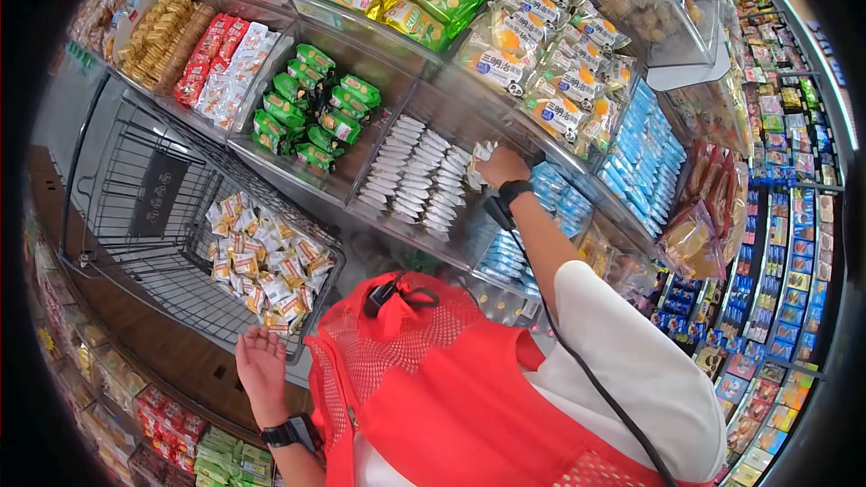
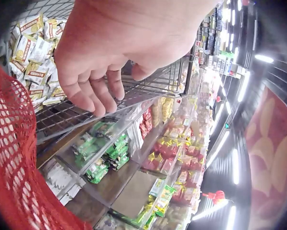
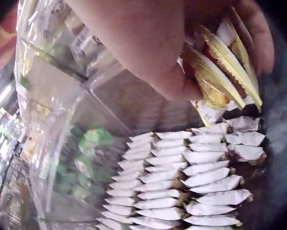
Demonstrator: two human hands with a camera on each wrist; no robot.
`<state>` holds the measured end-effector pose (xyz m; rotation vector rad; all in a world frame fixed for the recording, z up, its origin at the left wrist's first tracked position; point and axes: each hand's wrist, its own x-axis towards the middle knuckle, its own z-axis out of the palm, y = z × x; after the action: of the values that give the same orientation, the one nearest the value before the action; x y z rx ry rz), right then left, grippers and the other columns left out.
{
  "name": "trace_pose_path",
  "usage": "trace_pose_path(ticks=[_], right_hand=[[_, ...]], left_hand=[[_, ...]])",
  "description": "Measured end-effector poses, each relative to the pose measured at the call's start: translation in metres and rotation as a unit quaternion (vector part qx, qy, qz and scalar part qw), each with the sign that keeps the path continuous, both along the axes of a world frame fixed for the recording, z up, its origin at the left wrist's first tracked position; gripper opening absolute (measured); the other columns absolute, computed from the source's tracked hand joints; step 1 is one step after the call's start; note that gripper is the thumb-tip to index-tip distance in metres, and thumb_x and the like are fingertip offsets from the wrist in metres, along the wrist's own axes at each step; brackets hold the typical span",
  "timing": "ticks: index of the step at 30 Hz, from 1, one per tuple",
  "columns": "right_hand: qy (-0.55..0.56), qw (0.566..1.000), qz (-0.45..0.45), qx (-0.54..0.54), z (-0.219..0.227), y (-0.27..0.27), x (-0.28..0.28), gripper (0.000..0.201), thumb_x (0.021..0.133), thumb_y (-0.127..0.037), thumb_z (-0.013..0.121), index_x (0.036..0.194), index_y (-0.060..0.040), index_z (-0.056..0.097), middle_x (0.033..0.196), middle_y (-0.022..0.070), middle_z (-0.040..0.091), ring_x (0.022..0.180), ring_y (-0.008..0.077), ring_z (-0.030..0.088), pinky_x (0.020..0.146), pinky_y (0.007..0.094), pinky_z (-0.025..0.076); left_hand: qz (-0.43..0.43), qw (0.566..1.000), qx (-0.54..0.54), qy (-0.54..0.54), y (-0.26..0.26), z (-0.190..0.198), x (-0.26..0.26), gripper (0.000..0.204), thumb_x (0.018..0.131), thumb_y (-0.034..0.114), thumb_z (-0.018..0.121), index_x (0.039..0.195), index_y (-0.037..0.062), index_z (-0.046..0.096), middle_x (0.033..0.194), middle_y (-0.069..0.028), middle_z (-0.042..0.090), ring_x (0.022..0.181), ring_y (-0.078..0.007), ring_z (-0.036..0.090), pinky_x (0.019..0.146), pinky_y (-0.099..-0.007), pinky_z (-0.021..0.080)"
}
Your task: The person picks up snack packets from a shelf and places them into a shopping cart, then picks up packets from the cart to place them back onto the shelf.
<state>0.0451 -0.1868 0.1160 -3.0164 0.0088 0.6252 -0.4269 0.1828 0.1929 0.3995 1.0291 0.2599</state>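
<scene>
The bunched packets are pinched in my right grip, and an outer one could slip if I squeeze unevenly. Just below it, the lined-up packets might be knocked askew if I dip carelessly; my left grip, relaxed, holds nothing.

Row packets, white; held packets, yellow, white and red; cart packets, white, gold and red; cart, grey wire grid; vest, red, mesh-patterned; sleeve, white; sachets, pale blue.
</scene>
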Motion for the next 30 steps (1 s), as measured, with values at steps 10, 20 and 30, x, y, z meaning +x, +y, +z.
trace_pose_path(ticks=[10,20,30], right_hand=[[0.249,0.941,0.119,-0.195,-0.105,0.028,-0.003,0.038,0.08,-0.027,0.066,0.111,-0.0087,0.075,0.122,0.0143,0.07,0.114,0.03,0.067,0.092,0.0425,0.055],[0.033,0.997,0.072,-0.014,-0.14,-0.012,-0.045,0.054,0.085,-0.024,0.075,0.127,-0.0013,0.051,0.126,0.019,0.062,0.12,0.04,0.056,0.102,0.0463,0.047],[0.027,0.959,0.157,-0.233,-0.135,0.005,-0.038,0.048,0.08,-0.034,0.072,0.122,-0.0127,0.063,0.134,0.007,0.058,0.124,0.0286,0.055,0.089,0.048,0.048]], left_hand=[[0.035,0.999,0.013,-0.006,0.0,0.014,0.009,0.029,0.103,0.039,0.052,0.108,0.0115,0.059,0.102,-0.0018,0.062,0.095,-0.0188,0.058,0.084,-0.0349,0.048],[0.086,0.996,0.003,-0.008,-0.013,0.015,-0.016,0.028,0.103,0.038,0.051,0.108,0.0118,0.06,0.104,-0.0018,0.063,0.095,-0.0194,0.059,0.082,-0.0362,0.05],[0.081,0.997,-0.003,-0.013,-0.015,0.02,-0.006,0.028,0.103,0.036,0.05,0.106,0.0098,0.059,0.102,-0.0035,0.062,0.093,-0.0201,0.059,0.081,-0.0357,0.05]])
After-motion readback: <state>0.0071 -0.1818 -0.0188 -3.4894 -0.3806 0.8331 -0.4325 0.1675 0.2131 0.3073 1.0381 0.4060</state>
